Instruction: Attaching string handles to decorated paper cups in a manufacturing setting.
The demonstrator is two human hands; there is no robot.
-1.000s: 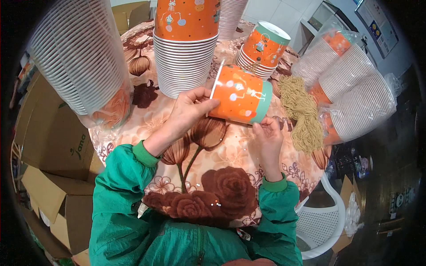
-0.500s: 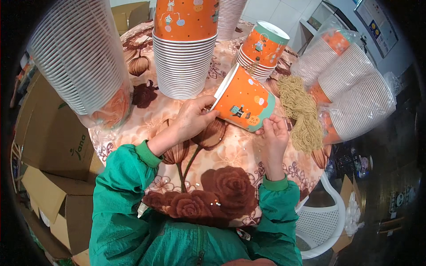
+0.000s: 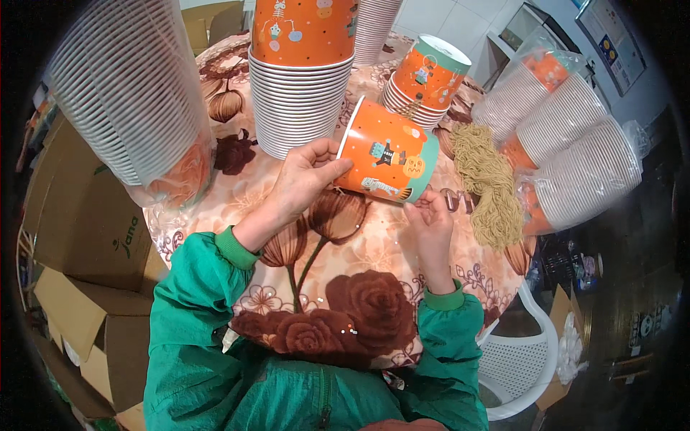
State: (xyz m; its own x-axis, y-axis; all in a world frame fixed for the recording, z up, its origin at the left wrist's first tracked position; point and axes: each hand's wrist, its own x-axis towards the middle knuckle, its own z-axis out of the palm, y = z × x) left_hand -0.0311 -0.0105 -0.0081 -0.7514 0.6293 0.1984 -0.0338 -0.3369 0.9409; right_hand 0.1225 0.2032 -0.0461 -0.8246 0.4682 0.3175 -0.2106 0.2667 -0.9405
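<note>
Pinching orange paper tub [image 3: 384, 151] by white rim: left hand [image 3: 305, 179]. Fingers of right hand [image 3: 433, 219] curled at green base, can't tell if gripping. Tub sideways over floral tablecloth [image 3: 384, 241], skeleton, pumpkin cartoons showing. Cardboard box [image 3: 79, 208], left, bears green lettering.

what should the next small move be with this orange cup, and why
Probably a small roll of the orange cup about its length, the left hand steadying the rim while the right hand guides the base. The cup is tipped on its side, with only part of its print facing the camera, and the right fingertips are at the green band.
</note>
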